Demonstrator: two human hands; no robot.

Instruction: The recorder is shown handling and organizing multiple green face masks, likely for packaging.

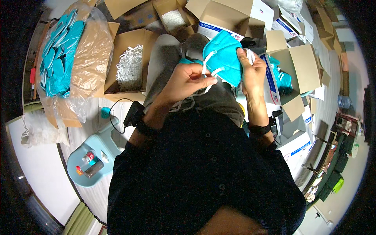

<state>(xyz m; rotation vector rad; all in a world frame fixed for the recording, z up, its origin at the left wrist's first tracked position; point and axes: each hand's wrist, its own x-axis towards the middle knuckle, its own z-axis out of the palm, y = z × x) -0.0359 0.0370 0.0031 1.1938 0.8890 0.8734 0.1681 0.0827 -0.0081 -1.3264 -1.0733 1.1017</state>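
Note:
Above my lap, my right hand [253,72] grips a teal folded face mask [225,58] by its right side, thumb on the front. White elastic also shows behind that hand's fingers. At the mask's lower left, my left hand [187,81] is closed in a pinch on a white ear loop [207,64] attached to the mask. Part of another teal piece [190,61] shows behind my left hand, over my legs. Several loose white straps [184,104] lie on my lap under my left wrist.
At left, a plastic-lined carton holds many teal masks [58,64]; beside it, another carton holds white straps [131,66]. An open carton [304,70] with teal masks [282,78] stands at right. More cartons [225,17] stand ahead. A light-blue stool [80,176] carries small bottles [89,157].

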